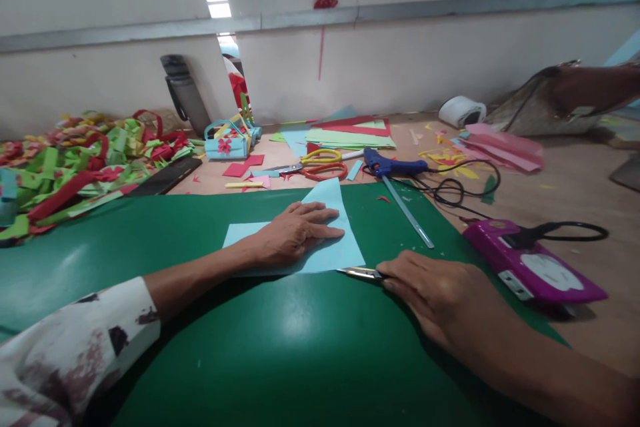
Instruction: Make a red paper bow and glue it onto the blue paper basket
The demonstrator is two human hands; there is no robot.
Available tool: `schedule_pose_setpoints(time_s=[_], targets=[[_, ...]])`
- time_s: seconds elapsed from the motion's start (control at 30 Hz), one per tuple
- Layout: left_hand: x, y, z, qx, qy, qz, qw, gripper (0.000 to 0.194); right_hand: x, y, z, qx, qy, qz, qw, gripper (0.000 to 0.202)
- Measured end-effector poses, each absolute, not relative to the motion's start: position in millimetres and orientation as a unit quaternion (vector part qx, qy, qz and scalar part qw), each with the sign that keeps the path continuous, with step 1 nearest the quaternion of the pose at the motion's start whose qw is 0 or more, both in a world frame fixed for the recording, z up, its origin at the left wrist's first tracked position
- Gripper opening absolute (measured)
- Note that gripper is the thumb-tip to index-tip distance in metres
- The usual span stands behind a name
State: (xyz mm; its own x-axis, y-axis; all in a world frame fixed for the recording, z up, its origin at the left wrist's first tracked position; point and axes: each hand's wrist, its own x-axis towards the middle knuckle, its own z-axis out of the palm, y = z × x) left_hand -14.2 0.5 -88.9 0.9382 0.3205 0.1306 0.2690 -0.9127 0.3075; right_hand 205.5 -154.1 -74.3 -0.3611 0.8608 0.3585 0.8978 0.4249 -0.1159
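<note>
A light blue sheet of paper (pixel 345 247) lies folded on the green mat (pixel 295 353), one corner pointing away from me. My left hand (pixel 293 233) rests flat on it with the fingers stretched to the right, pressing it down. In my right hand (pixel 435 287) is a utility knife (pixel 361 273), gripped by its handle. Its blade points left and sits at the near edge of the paper, close to the right corner. Part of the handle is hidden under my fingers.
Beyond the mat lie scissors (pixel 320 165), a blue glue gun (pixel 393 165) with a glue stick, and stacked coloured paper (pixel 350 137). A purple power strip (pixel 535 260) with cords sits right. Paper strips (pixel 100 167) pile up left, near a grey bottle (pixel 186 95).
</note>
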Motion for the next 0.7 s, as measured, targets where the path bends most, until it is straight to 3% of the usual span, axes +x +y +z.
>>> schedule_pose_setpoints(time_s=[0.7], targets=[[-14,0,-87,0.974,0.154,0.089,0.142,0.038,192,-152,-77,-0.525,-0.835,-0.026,0.164,0.023]])
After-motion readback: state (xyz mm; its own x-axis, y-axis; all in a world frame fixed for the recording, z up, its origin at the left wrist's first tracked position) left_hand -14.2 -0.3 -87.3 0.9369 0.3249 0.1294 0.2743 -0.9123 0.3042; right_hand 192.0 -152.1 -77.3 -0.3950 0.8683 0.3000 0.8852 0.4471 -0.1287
